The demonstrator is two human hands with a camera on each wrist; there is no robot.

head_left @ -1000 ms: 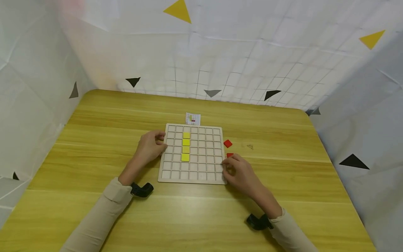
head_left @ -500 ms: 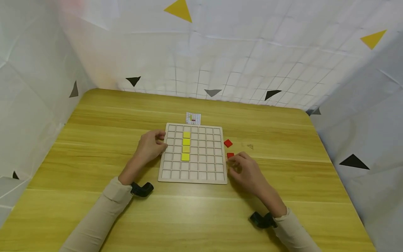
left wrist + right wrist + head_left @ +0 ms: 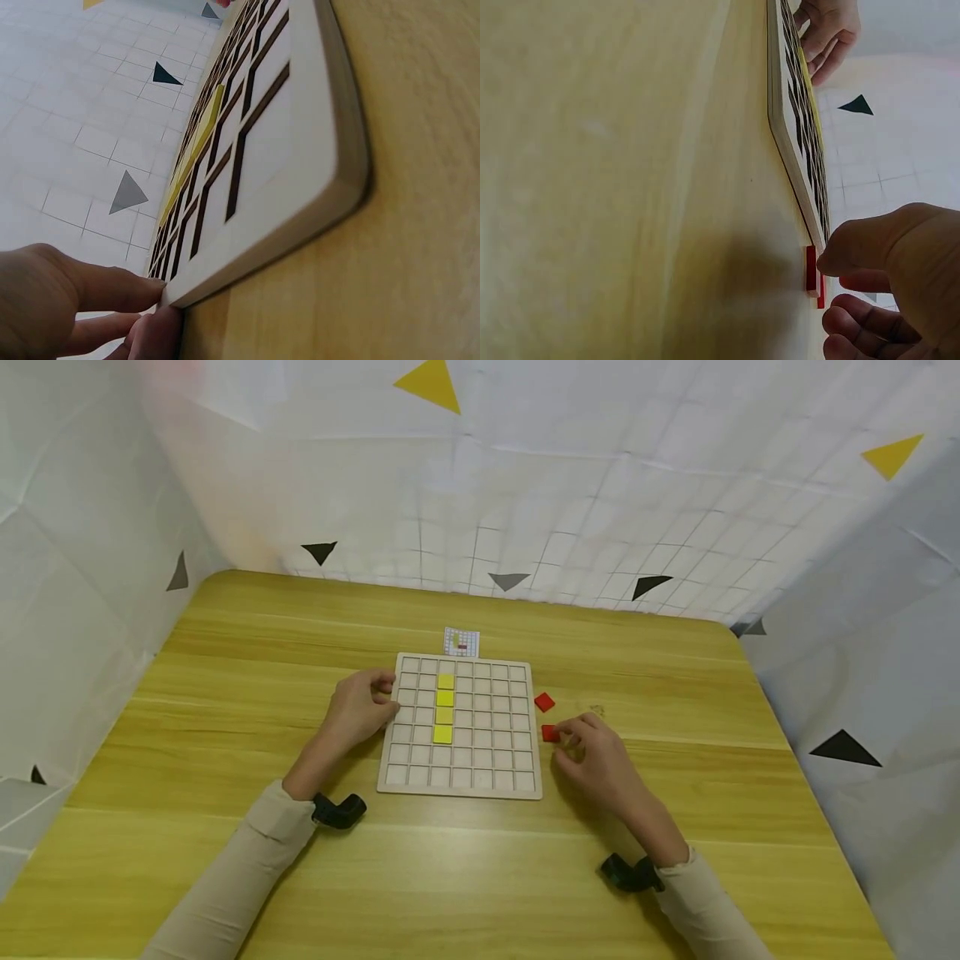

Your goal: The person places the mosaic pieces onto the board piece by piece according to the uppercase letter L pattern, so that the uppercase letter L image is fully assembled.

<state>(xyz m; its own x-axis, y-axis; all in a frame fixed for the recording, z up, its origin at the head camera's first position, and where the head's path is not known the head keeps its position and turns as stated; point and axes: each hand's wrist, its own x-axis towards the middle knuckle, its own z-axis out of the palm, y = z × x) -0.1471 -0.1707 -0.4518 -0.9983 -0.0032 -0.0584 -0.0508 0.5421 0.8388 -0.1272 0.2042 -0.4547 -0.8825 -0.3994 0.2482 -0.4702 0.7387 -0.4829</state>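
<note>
A pale wooden grid board (image 3: 492, 782) lies flat on the table, with a column of several yellow square tiles (image 3: 444, 716) in its cells. My left hand (image 3: 358, 706) holds the board's left edge, thumb at the rim and the other fingers bent beside it; in the left wrist view its fingertips meet the board's edge. My right hand (image 3: 596, 758) is off the board's right side, fingers bent and thumb apart from them. Its index fingertip is at a red square tile (image 3: 550, 733); whether it touches cannot be told. Another red tile (image 3: 544, 702) lies farther back.
A small printed card (image 3: 461, 642) showing a coloured grid pattern lies against the board's back edge. The wooden table (image 3: 442, 877) ends at white hanging sheets (image 3: 555, 460) behind and on both sides.
My right hand has drawn away from the board's right edge, moving right and slightly back to the nearer red tile, which is now more exposed. My left hand has stayed in place.
</note>
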